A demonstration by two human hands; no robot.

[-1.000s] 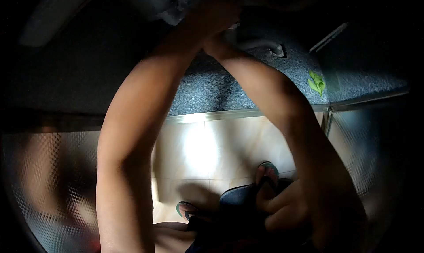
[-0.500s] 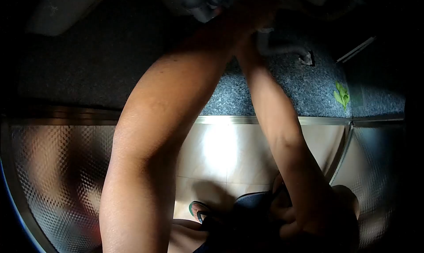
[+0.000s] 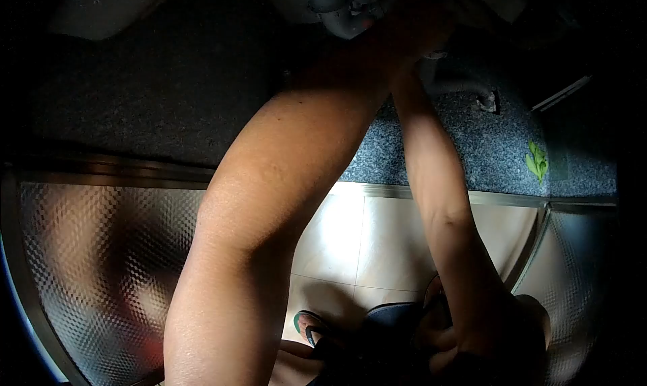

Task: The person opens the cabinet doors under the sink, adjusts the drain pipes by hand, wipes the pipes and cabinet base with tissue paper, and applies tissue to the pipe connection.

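Both my arms stretch up into a dark space under pipework. My left hand (image 3: 431, 23) is in deep shadow near a grey pipe (image 3: 347, 23); its fingers cannot be made out. The right forearm runs up behind the left one, and my right hand is hidden or lost in the dark. Beside the wrists, a bent grey hose (image 3: 458, 86) runs to a ragged hole in the speckled grey floor panel (image 3: 492, 143). What either hand touches does not show.
Green leaves (image 3: 536, 161) lie on the speckled surface at the right. A thin pale strip (image 3: 561, 93) is beyond them. Textured glass doors (image 3: 114, 271) stand open at left and right. Below are floor tiles (image 3: 337, 251) and my sandalled feet (image 3: 310, 327).
The view has shifted, so the leaves, hose and metal edge sit further right. My left arm reaches further up and right across the view, crossing over the right wrist.
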